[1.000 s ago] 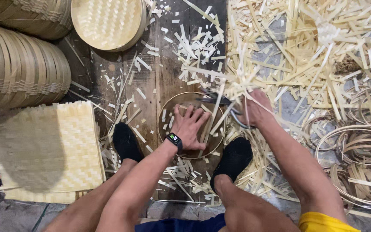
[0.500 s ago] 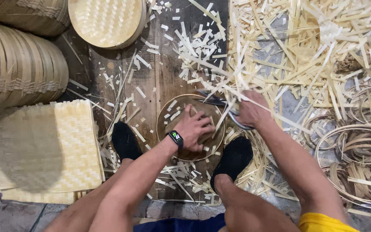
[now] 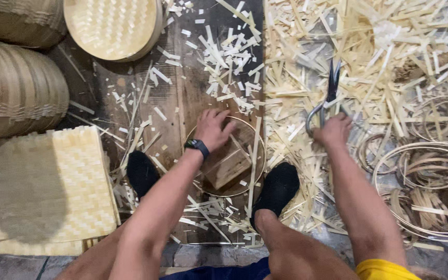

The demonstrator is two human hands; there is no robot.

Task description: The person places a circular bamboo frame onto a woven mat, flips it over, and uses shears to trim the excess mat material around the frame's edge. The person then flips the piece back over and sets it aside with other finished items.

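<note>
While scraps bury much, right hand (image 3: 333,129) hides scissors' (image 3: 326,98) handles.

The bamboo hoop (image 3: 225,155) lies on the wooden board (image 3: 182,98) between the person's two feet, with a wooden block (image 3: 227,163) inside it. The left hand (image 3: 211,128) rests on the hoop's far-left rim. To the right of the hoop, the right hand (image 3: 333,130) grips a pair of shears (image 3: 326,96) above a heap of bamboo strips (image 3: 338,46). Farther right lie loose bamboo rings (image 3: 426,171). Left of the hoop lies a woven mat (image 3: 47,181); beyond it, stacked baskets (image 3: 16,88), and a round woven lid (image 3: 112,26) far-left of the hoop.
</note>
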